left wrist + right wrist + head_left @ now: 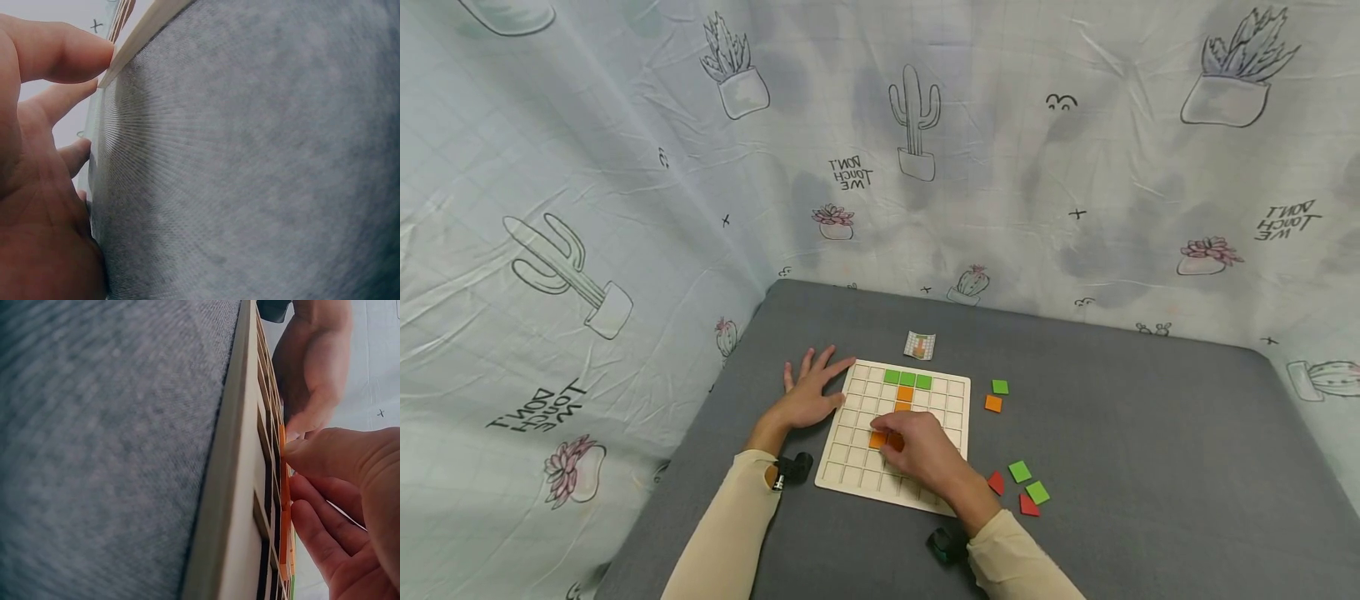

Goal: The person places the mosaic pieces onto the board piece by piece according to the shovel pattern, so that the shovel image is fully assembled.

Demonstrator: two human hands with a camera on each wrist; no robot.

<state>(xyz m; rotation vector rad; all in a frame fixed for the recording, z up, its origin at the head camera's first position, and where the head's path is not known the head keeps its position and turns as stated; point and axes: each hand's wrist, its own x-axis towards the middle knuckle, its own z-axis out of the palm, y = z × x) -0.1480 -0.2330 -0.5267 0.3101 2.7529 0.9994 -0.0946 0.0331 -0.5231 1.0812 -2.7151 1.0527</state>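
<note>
Backdrop: pale cactus-print cloth (1060, 167) across the upper frame, above a grey table (1150, 433).
Board: gridded wooden board (842, 454), lower centre, a row of green tiles (907, 378) near its top edge.
Left hand (808, 400): fingers spread, thumb and index finger against the board's left edge.
Right hand (921, 446): over mid-board, thumb touching the orange tiles (877, 439); whether it pinches one, I cannot tell.
Good placing: brace the board lightly, seat each tile flat inside its square without nudging neighbours, and check against the small printed card (920, 346) at centre.
</note>
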